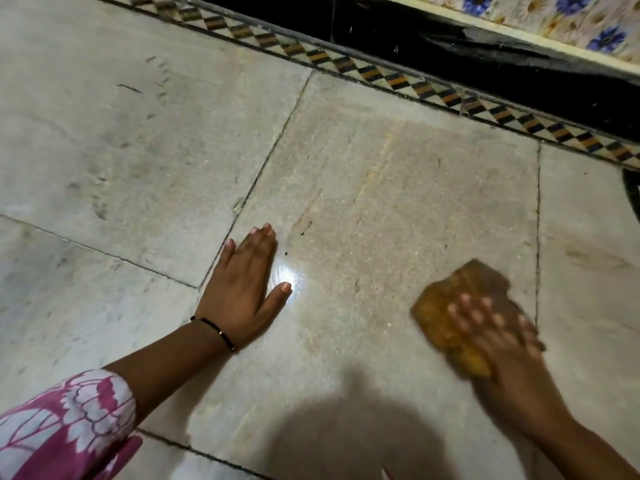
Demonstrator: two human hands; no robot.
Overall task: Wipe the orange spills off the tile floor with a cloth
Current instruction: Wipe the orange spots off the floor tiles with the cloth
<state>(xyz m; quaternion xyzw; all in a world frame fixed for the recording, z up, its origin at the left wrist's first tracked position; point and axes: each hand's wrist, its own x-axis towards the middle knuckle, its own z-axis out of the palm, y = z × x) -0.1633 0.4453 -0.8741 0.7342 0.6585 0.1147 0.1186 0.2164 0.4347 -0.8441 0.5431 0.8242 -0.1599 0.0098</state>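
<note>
- The tile floor (pixel 398 188) lies open between the left hand (pixel 242 289) and the cloth (pixel 453 317), a wide bare lane running toward the patterned border strip (pixel 381 72)
- The left hand lies flat on the floor, blocking the left side of that lane
- The black skirting (pixel 485 53) behind the border strip closes off the far side
- Floor left of the left hand is bare

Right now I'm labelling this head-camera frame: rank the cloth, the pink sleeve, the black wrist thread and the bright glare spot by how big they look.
1. Pink sleeve, though nearness to the camera enlarges it.
2. Cloth, partly under the right hand.
3. Glare spot.
4. Wrist thread.
</note>
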